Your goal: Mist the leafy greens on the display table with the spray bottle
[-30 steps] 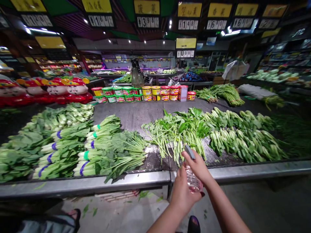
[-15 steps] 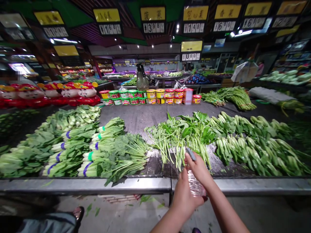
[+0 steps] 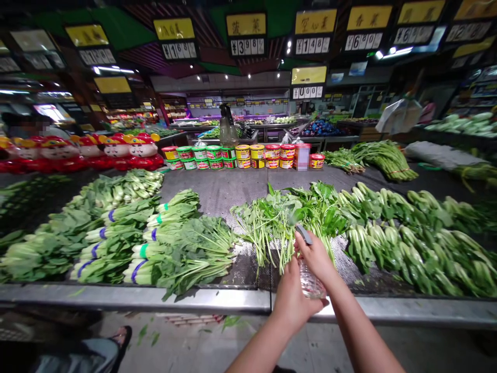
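Head view: spray bottle (image 3: 310, 282) gripped between both hands' fingers (image 3: 306, 247).

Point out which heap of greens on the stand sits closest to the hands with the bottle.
The loose, thin-stemmed leafy heap just beyond the spray bottle; the banded bunches lie left, the bok choy right.

bundled greens (image 3: 116, 233) left | loose stalks (image 3: 272, 223) centre | tubs (image 3: 240, 155) behind, perhaps stacked
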A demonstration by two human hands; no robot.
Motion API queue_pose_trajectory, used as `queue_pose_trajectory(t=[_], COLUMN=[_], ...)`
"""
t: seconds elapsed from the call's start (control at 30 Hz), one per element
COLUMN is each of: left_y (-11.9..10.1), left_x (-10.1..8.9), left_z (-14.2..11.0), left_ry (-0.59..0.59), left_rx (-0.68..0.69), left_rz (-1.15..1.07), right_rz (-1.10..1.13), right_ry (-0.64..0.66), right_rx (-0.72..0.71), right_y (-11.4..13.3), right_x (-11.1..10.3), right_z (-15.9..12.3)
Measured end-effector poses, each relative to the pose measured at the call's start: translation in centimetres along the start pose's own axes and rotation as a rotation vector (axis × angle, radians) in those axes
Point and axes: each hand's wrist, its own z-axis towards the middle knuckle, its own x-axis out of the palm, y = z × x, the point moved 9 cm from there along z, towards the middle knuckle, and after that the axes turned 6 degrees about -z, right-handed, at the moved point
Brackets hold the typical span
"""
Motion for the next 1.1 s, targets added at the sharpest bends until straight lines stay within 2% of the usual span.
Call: queue_pose_trajectory(t=[0.47,0.63,0.9,1.1], left_y=[0.4,0.1,0.2,-0.4], left_x=[1.8,2.6,4.2,4.4], left_z=[0.6,0.7,-0.2,0.4], left_ry=[-0.031,0.013,0.069,0.061], left_rx=[0.041,0.023,-0.034,-0.008], left_rz=[0.003,-0.067,-0.104,-0.094], right_rz=[0.016,-0.010,-0.046,-0.026], right_ry=[-0.012,-0.039,0.000,-0.054], right_rx=[-0.035,-0.026,0.045,0.012], right_y=[-0.7,-1.2,-3.5,-2.6], right_x=[-1.6,-2.5,-2.5,-3.9], right_z=[0.0,-0.3,-1.2,-1.0])
